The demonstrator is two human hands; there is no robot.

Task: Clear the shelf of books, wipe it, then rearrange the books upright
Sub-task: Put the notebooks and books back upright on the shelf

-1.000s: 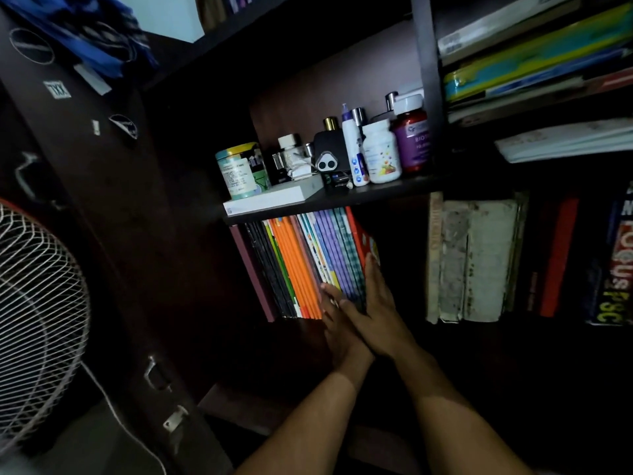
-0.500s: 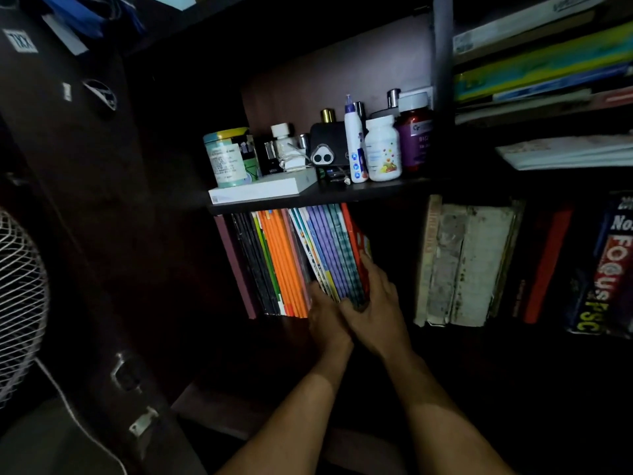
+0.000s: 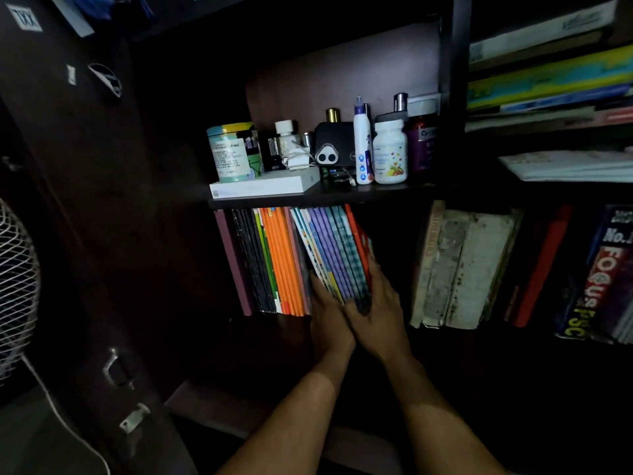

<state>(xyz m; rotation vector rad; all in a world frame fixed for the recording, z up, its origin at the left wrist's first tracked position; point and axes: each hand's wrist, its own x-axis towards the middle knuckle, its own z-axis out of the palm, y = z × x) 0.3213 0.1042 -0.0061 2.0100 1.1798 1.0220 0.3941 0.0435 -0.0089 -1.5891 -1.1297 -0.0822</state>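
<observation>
So the thin purple and teal books (image 3: 337, 252) are standing spines-out on the lower shelf (image 3: 274, 332), long axis up-down but tops leaning left toward the orange books (image 3: 282, 258). Left hand (image 3: 329, 320) and right hand (image 3: 375, 310) are pressed together, clamped on that bundle's bottom; since a second ago a gap's opened beside the orange ones. Upper shelf (image 3: 376, 192) carries a tin (image 3: 231, 152) and bottles (image 3: 390, 152).

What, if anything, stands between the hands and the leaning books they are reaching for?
Nothing visible: the left hand and right hand already clasp the leaning books from both sides.
</observation>
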